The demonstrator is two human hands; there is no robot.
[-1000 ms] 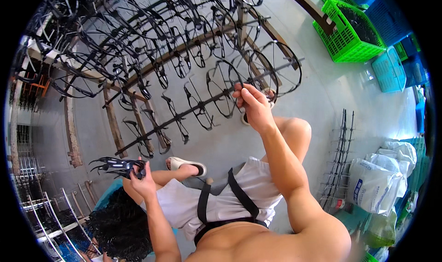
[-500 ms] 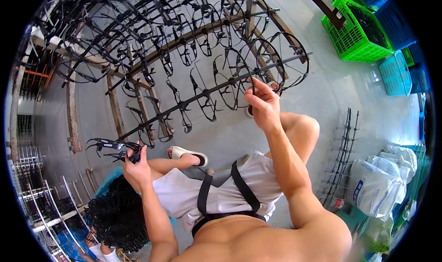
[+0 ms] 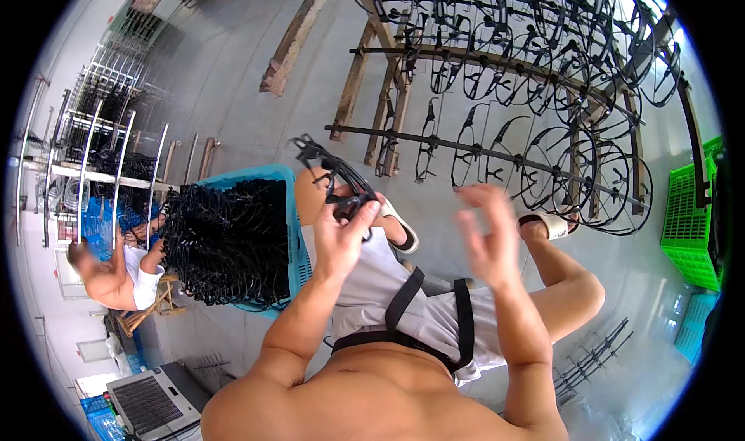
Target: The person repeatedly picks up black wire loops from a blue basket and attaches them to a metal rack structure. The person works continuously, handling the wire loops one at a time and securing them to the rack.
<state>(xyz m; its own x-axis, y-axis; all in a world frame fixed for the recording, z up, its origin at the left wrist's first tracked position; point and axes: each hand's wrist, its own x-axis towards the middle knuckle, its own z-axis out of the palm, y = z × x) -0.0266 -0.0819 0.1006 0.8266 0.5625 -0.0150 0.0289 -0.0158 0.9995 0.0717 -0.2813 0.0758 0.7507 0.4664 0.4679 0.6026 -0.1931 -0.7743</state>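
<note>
My left hand (image 3: 344, 238) is closed round a small bundle of thin, curved black plastic pieces (image 3: 341, 179), whose ends stick up past my fingers. My right hand (image 3: 492, 239) hangs over my lap, somewhat blurred, with its fingers apart and nothing visible in them. Beyond both hands runs a dark rod (image 3: 458, 146), from which similar black pieces (image 3: 466, 142) hang in a row. Wider black loops (image 3: 621, 169) hang toward the rod's right end.
More loaded rods rest on a wooden rack (image 3: 365, 84) ahead. A blue basket (image 3: 297, 247) heaped with black pieces (image 3: 225, 243) stands at my left. Green crates (image 3: 687, 224) are at far right. Another person (image 3: 120, 278) sits at far left. Bare rods (image 3: 594, 363) lie at lower right.
The view has swung left, bringing the basket and the other person into sight. My right hand has come away from the hanging loop at the rod. My left hand still grips its bundle.
</note>
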